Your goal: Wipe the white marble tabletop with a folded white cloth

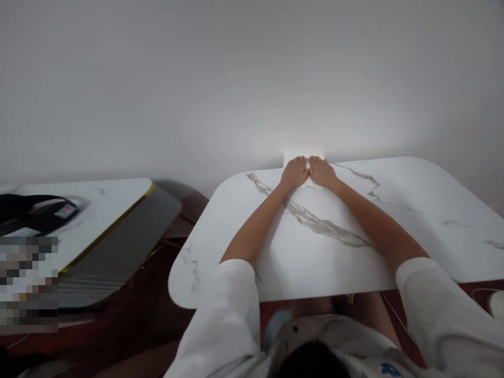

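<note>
Both of my arms reach forward across a white marble-patterned table (323,273). At its far edge, by the wall, lies a bright white sheet (294,154), which looks like a tissue or a cloth; I cannot tell which. On its left part rests my left hand (295,172), palm down with the fingers lying flat. My right hand (321,171) presses on the right part in the same way. The fingertips of the two hands point toward each other and nearly meet. My palms cover much of the sheet.
A pale wall (252,79) rises right behind the table. To the left stands a second marble-patterned table (114,199) with a gold edge, with a black strap-like item (43,212) on it. A pixelated patch hides the lower left. Dark red flooring shows below.
</note>
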`<action>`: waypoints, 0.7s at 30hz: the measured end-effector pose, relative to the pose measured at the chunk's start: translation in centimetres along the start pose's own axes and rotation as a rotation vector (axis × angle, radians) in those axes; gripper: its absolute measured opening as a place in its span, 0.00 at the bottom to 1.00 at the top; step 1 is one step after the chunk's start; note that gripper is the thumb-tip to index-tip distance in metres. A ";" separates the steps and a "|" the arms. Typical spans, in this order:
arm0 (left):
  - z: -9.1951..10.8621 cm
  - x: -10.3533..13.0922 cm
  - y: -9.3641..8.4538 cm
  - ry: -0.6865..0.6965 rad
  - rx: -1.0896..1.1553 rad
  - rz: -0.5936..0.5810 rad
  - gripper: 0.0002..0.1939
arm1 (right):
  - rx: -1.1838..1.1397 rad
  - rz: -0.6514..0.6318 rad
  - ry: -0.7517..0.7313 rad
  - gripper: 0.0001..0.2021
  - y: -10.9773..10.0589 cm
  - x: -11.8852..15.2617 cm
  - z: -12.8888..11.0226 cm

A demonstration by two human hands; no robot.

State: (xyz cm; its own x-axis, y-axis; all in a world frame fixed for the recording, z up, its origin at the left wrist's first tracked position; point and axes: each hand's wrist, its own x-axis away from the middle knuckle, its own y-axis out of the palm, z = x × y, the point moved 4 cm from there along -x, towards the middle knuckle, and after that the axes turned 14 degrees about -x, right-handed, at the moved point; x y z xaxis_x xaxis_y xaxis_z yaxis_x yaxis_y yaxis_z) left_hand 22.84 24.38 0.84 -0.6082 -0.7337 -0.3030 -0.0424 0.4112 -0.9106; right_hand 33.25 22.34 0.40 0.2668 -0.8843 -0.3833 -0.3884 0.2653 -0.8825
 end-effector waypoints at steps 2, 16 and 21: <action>1.7 0.5 -0.7 0.030 0.022 0.008 0.29 | 0.002 0.015 0.029 0.26 -0.7 1.9 0.4; 5.4 15.5 -6.8 0.030 0.043 -0.070 0.29 | -0.079 -0.067 0.045 0.29 -3.3 14.4 -10.7; 8.1 21.5 -10.0 -0.066 0.037 -0.122 0.30 | -0.136 -0.102 -0.045 0.28 -4.5 19.2 -13.9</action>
State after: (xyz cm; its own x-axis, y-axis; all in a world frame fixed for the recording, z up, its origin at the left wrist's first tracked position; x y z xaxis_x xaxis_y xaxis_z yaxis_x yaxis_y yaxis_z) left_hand 16.57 0.09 1.19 -0.5471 -0.8113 -0.2063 -0.0827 0.2976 -0.9511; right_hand 27.85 -1.17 0.82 0.3486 -0.8852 -0.3080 -0.4721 0.1181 -0.8736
